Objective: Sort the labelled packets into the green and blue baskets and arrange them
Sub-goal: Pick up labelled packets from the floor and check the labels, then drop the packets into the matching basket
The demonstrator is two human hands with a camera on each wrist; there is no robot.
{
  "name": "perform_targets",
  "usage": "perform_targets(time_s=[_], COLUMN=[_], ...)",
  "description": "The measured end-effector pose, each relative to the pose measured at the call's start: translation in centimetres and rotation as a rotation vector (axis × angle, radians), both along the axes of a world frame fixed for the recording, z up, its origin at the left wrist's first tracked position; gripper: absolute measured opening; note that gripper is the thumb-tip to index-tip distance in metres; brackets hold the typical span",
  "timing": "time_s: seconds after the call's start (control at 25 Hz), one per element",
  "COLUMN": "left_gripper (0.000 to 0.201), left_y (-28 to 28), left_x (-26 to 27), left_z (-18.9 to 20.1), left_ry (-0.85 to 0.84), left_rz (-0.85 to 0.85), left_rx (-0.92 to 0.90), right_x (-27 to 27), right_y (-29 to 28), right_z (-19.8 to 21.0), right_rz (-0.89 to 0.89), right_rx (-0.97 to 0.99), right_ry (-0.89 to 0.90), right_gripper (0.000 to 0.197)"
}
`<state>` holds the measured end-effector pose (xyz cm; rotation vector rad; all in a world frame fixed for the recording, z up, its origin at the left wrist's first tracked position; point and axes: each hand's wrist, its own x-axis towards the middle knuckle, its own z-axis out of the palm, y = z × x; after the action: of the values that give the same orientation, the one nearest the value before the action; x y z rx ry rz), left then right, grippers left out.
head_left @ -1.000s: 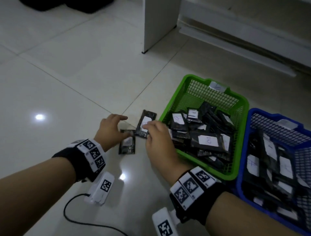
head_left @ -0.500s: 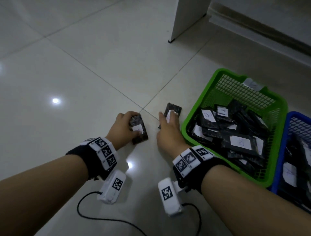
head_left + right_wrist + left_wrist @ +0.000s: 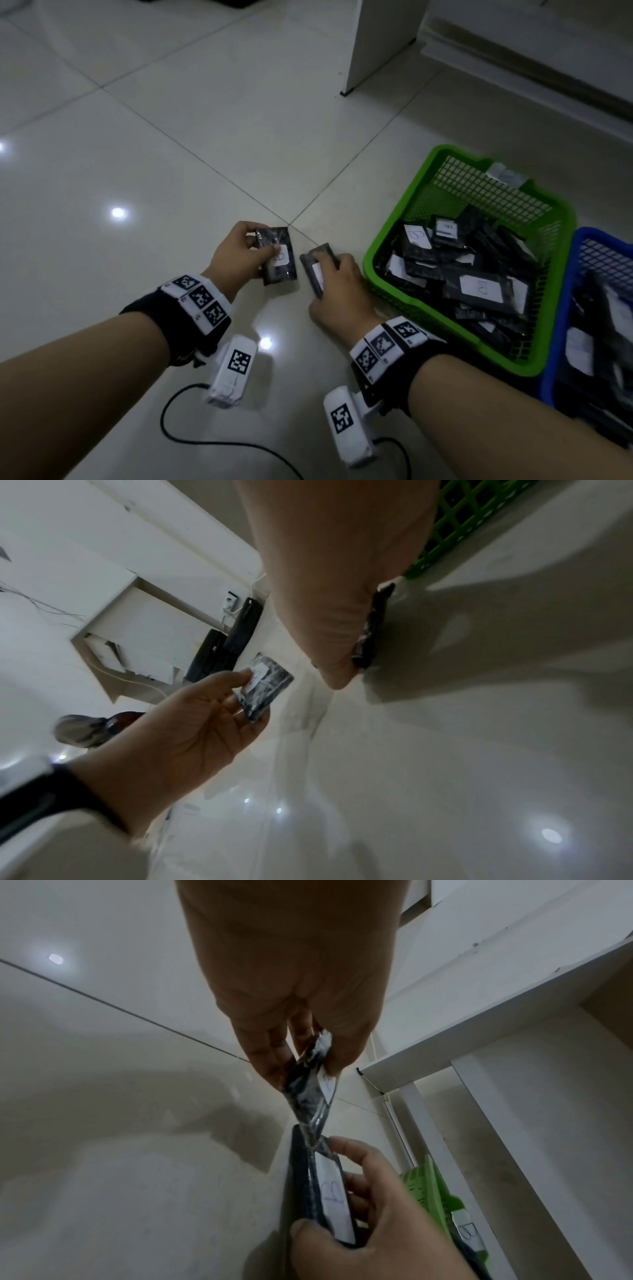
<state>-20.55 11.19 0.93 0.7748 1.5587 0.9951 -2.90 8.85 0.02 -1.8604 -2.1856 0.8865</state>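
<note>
My left hand (image 3: 250,251) pinches a black packet (image 3: 278,255) with a white label, thumb on top, lifted just above the floor; the same packet (image 3: 310,1085) hangs edge-on in the left wrist view. My right hand (image 3: 337,284) grips a second black packet (image 3: 315,262) tilted on its edge against the tiles, its label (image 3: 334,1202) reading B. The green basket (image 3: 387,240) stands just right of it, holding several labelled packets. The blue basket (image 3: 561,325) beside it at the far right also holds several packets.
White furniture leg (image 3: 376,44) and a baseboard stand behind the baskets. A black cable (image 3: 191,438) trails on the glossy tiles near my wrists. Dark bags (image 3: 226,639) lie by the wall in the right wrist view. Bare tile floor stretches left.
My left hand has lifted its packet off the floor and turned the label up. My right hand closed round the other packet and tipped it on edge. The head view drifted left.
</note>
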Motion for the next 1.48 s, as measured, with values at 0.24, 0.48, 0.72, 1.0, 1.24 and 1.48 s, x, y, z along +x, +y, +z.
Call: perform_targets(time_s=[0.24, 0.48, 0.72, 1.0, 1.24, 1.48], left_gripper=[0.026, 0.031, 0.045, 0.041, 0.025, 0.014], left_y=[1.3, 5.4, 7.1, 7.9, 6.7, 4.2], left_x=[2.0, 9.3, 20.0, 25.3, 33.7, 43.4], left_z=[4.1, 7.7, 6.8, 9.3, 13.3, 10.4], left_ry=[-0.052, -0.223, 0.323, 1.156, 1.026, 0.812], left_rz=[0.084, -0.027, -0.479, -1.267, -1.215, -1.019], left_rx=[0.159, 0.182, 0.188, 0.241, 0.276, 0.311], right_x=[0.4, 8.3, 20.0, 29.4, 41.5, 50.2], right_y=[-0.8, 1.1, 1.2, 0.2, 1.3, 1.2], right_z=[5.2, 9.8, 8.1, 11.1, 15.3, 8.7], right_rz=[-0.165, -0.265, -0.366, 0.171, 0.090, -0.256], right_rx=[-0.007, 0.218, 0.112, -0.215, -0.155, -0.138], right_ry=[0.398, 0.378, 0.156, -0.094, -0.118, -0.061], right_gripper=[0.071, 0.051, 0.032, 0.046, 0.027, 0.025])
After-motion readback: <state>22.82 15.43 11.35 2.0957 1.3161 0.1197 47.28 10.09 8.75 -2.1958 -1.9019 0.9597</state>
